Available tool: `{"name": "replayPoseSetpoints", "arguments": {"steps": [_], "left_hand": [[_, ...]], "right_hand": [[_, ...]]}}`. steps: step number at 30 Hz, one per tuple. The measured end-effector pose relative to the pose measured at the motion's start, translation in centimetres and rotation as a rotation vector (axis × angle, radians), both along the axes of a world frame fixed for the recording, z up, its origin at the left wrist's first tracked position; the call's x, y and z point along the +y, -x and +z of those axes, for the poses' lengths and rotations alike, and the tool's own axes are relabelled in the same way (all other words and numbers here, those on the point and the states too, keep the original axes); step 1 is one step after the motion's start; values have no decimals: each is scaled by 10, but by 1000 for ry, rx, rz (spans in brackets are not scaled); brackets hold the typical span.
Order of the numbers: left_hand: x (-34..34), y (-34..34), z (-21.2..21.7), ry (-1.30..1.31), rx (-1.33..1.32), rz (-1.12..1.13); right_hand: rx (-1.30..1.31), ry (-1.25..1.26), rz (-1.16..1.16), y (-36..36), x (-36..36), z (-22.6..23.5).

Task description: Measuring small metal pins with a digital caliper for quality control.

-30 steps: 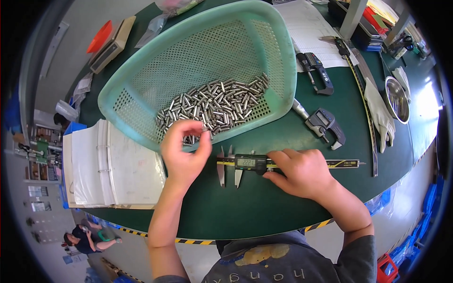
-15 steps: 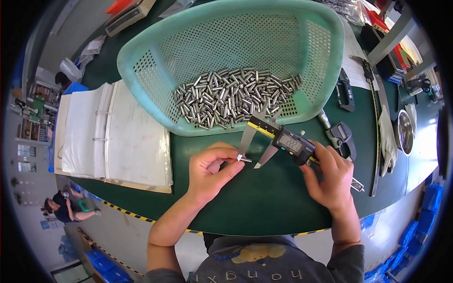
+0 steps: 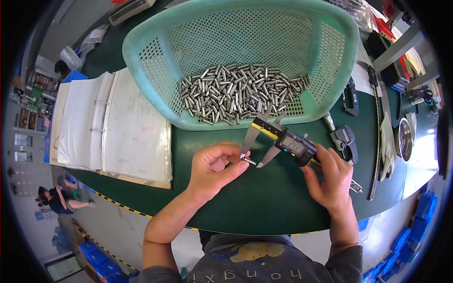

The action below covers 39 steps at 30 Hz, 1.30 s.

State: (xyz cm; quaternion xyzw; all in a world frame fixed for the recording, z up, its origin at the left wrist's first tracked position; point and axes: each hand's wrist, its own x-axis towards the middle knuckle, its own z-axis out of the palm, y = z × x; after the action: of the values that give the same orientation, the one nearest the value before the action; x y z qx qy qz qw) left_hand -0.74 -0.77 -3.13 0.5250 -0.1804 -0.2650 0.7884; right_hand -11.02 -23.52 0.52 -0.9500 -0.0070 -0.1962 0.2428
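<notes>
Between the thumb and fingers of my left hand (image 3: 214, 170) is a small shiny metal pin (image 3: 250, 161), its free end pointing right. My right hand (image 3: 332, 177) is closed round the body and beam of a digital caliper (image 3: 296, 145), display facing up. The caliper's jaws are apart, and the pin lies between them; one jaw tip is at my left fingertips. Whether both jaws touch the pin I cannot tell. Just beyond, a green perforated plastic basket (image 3: 141, 87) holds a heap of similar metal pins (image 3: 240, 92).
A ring binder (image 3: 137, 137) lies open at the left. Right of the basket are a digital micrometer (image 3: 343, 137), a long caliper (image 3: 376, 118), pale gloves (image 3: 388, 148) and a metal bowl (image 3: 404, 137). Striped tape marks the green table's front edge. A person (image 3: 59, 198) sits far left.
The caliper's jaws have moved closer together around the pin, and its display reading has changed. The pin's free end has tilted slightly. My view has shifted a little.
</notes>
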Motion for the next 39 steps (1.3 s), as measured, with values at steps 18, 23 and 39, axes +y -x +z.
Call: {"name": "replayPoseSetpoints", "arguments": {"steps": [18,23,39], "left_hand": [[-1,4,2,2,10,24],[1,3,3,5,4,19],[1,2,5,25,-18,-64]], "right_hand": [[-40,-19,-23,0,-2,-1],[-53,-15,-26,-1,-2,-2],[-34,-23,-45,0,-4,1]]}}
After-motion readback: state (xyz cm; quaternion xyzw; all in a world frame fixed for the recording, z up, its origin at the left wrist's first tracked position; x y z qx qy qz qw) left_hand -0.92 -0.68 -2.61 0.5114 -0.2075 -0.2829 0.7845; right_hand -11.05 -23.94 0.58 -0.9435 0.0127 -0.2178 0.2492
